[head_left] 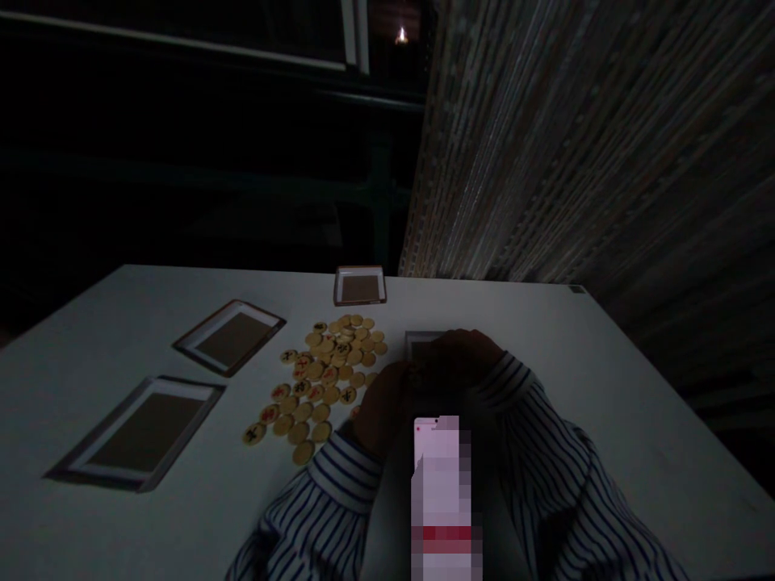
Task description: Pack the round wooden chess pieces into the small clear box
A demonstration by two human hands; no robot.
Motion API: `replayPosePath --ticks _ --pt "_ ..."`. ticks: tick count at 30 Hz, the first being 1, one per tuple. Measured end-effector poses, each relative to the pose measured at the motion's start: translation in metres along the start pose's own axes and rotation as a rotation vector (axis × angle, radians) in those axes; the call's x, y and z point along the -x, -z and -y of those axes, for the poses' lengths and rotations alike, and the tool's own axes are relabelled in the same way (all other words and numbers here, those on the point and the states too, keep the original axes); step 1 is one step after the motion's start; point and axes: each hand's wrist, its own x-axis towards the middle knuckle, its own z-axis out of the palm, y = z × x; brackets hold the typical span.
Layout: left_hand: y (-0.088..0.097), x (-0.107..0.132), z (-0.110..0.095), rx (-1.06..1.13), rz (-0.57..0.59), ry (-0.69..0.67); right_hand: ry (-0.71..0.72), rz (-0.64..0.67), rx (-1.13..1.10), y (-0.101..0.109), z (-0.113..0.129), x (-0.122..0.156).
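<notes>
Several round wooden Chinese chess pieces (pixel 327 371) lie in a loose heap on the white table, some showing red or black characters, others plain side up. Just right of the heap is my left hand (pixel 384 403), its fingers curled inward in deep shadow. My right hand (pixel 469 355) is curled too, close to the left one, over the near side of a small framed tray (pixel 417 334) that it partly covers. Between the hands it is too dark to make out what they hold. Below them a lit phone (pixel 427 436) shows, largely blurred out.
Two framed trays with brown centres, one nearer (pixel 142 432) and one farther (pixel 233 337), lie on the left of the white table (pixel 635 452). Another small tray (pixel 359 287) sits at the far edge. A string curtain (pixel 502 145) hangs behind the table at right.
</notes>
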Motion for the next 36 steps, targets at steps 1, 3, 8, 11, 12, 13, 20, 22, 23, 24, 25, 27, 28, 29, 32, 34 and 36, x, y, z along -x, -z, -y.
replayPosePath --ticks 1,3,8,11,12,13,20,22,23,24,25,27,28,29,32,34,36 --pt "0.001 0.000 0.000 -0.001 0.005 0.000 -0.011 -0.009 -0.011 0.001 -0.001 0.001" --pt "0.002 0.000 -0.001 0.007 0.010 -0.001 -0.035 -0.038 -0.050 0.002 -0.004 0.005" --pt "0.001 0.002 0.001 0.050 0.006 0.011 -0.101 -0.110 -0.189 -0.011 -0.013 0.028" --pt "0.000 0.005 0.000 0.049 0.015 0.005 -0.161 -0.163 -0.309 -0.029 -0.015 0.045" --pt "0.001 0.005 -0.001 0.060 0.016 -0.003 -0.186 -0.179 -0.347 -0.036 -0.014 0.050" --pt "0.001 0.006 -0.002 0.077 0.016 -0.010 -0.209 -0.200 -0.381 -0.044 -0.013 0.053" --pt "0.005 0.009 -0.008 0.189 0.053 -0.046 -0.205 -0.362 -0.510 -0.077 -0.007 0.055" --pt "0.003 0.009 -0.007 0.186 0.046 -0.049 -0.210 -0.372 -0.534 -0.080 -0.008 0.054" --pt "0.003 0.010 -0.006 0.181 0.040 -0.046 -0.212 -0.375 -0.546 -0.081 -0.009 0.054" --pt "0.002 0.010 -0.005 0.176 0.040 -0.043 -0.212 -0.378 -0.556 -0.082 -0.010 0.054" --pt "0.002 0.010 -0.005 0.174 0.046 -0.043 -0.208 -0.381 -0.567 -0.083 -0.010 0.053" --pt "0.003 0.009 -0.006 0.176 0.059 -0.046 -0.201 -0.385 -0.581 -0.084 -0.011 0.052" --pt "0.004 0.009 -0.007 0.180 0.062 -0.051 -0.201 -0.389 -0.583 -0.085 -0.011 0.052" --pt "0.006 0.009 -0.009 0.189 0.065 -0.061 -0.201 -0.390 -0.581 -0.084 -0.010 0.051" --pt "0.009 0.007 -0.013 0.237 0.095 -0.121 -0.205 -0.379 -0.573 -0.080 -0.007 0.050" --pt "0.010 0.007 -0.013 0.233 0.102 -0.141 -0.197 -0.377 -0.580 -0.075 -0.004 0.050" --pt "0.008 0.008 -0.010 0.170 0.071 -0.114 -0.178 -0.388 -0.592 -0.072 -0.002 0.049"
